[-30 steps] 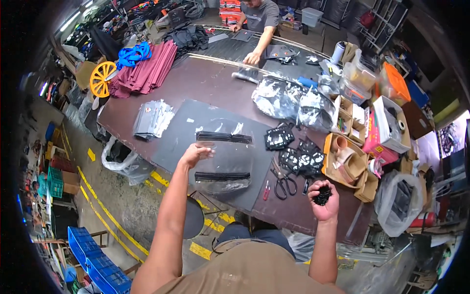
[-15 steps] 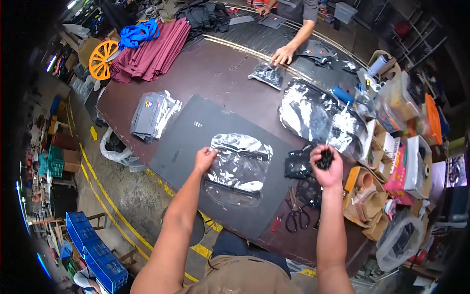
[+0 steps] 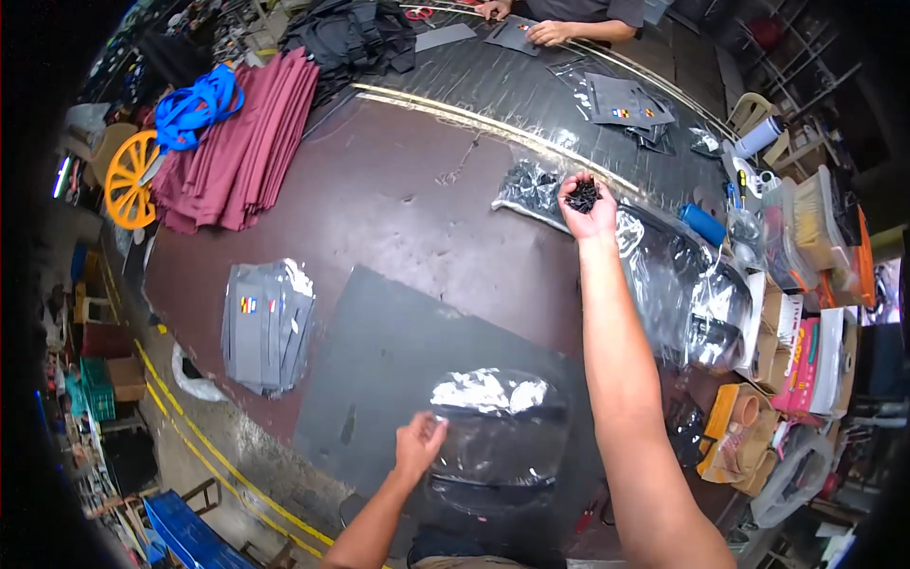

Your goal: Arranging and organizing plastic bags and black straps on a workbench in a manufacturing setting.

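Observation:
My right hand [image 3: 590, 213] is reached out over the far side of the table, palm up, its fingers curled round a handful of small black pieces [image 3: 583, 196]. Just left of it, and partly behind it, lies a clear bag of small black parts [image 3: 531, 185]. My left hand [image 3: 420, 444] is pinched at the left edge of a clear plastic pouch [image 3: 493, 450] with black bands across it. That pouch lies flat on a dark grey board [image 3: 379, 360]. What the left fingertips grip is small and partly hidden.
Grey flat pieces [image 3: 261, 327] are stacked at left, near folded maroon cloth [image 3: 246, 142] with blue straps [image 3: 197, 106]. Large clear-wrapped black goods [image 3: 673, 275] lie right of my right forearm. Boxes and tubs [image 3: 787, 322] line the right edge. Across the table, a co-worker's hand [image 3: 548, 34] handles a grey piece.
My right hand has moved far forward, still holding the black pieces. The co-worker's hand has left the bag of black parts and drawn back. My view has shifted; my left hand stays by the pouch.

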`<state>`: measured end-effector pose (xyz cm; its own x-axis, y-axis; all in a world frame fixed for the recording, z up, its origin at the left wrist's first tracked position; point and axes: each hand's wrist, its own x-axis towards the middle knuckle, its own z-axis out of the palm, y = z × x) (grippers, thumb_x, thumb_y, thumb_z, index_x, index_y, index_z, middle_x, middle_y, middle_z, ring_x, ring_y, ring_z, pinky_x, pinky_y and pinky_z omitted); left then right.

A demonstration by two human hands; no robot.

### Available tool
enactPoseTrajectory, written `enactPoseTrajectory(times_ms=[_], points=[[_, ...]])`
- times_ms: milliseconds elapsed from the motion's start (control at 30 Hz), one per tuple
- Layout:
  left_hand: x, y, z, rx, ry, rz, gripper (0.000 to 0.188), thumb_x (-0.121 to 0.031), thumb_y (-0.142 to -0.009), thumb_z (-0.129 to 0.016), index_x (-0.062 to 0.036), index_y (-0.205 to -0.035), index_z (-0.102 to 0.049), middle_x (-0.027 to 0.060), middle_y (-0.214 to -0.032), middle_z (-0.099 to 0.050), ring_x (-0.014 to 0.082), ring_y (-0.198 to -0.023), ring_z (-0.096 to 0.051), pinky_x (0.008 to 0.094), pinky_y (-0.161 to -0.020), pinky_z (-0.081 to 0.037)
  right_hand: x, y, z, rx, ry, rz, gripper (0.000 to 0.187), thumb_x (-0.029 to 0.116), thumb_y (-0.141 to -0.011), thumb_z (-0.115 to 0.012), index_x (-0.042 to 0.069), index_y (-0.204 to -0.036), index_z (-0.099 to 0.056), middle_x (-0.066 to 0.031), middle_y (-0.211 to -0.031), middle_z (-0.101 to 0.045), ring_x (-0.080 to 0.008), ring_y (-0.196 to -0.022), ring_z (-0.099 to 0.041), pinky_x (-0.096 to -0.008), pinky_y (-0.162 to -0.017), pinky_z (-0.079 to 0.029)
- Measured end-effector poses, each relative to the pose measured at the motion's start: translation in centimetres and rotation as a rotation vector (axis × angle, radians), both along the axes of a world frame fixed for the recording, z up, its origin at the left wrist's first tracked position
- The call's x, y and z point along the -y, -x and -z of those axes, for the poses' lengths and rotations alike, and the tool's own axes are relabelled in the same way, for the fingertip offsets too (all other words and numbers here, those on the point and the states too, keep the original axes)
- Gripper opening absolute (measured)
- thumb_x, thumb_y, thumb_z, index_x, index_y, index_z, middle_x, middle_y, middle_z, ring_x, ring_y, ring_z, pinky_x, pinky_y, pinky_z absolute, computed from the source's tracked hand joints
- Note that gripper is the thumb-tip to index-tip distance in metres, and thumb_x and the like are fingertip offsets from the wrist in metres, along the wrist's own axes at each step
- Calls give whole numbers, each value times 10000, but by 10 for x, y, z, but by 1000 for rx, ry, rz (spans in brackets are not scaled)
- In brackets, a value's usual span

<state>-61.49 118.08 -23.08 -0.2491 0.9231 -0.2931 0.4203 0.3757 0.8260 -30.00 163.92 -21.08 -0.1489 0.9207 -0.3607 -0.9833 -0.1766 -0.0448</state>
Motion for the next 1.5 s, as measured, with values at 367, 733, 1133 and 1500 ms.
enactPoseTrajectory(times_ms=[367,733,1133,1500], points=[[-403,-88,-33,-171,-843,378,135,-127,-892,-787,-44,-901,-682,144,-979,-673,341,-912,-677,431,-765,-542,-56,-3,32,73,-29,108,241,167,-1038,-516,-8,-955,-658,-146,-969,-681,-296,-948,-637,-399,-816,-569],[-543,-147,-2,-386,-568,646,357,-11,-865,-635,-78,-1176,-796,207,-1242,-702,413,-1145,-686,514,-982,-553,-71,2,35,141,-10,205,223,176,-1031,-529,9,-953,-654,-129,-957,-688,-277,-917,-647,-394,-811,-567],[-544,-143,-2,38,-438,501,466,16,-813,-643,-44,-1258,-769,243,-1148,-703,433,-1101,-683,476,-1023,-535,-95,47,58,555,-27,410,259,254,-1030,-567,27,-940,-652,-100,-896,-696,-244,-853,-663,-373,-779,-546],[-550,-139,-3,-7,-477,503,409,-15,-785,-685,36,-1183,-767,239,-1164,-744,365,-958,-735,428,-907,-581,-87,70,41,1160,-51,496,353,241,-1018,-585,-47,-917,-763,-114,-907,-746,-203,-873,-679,-334,-848,-516]])
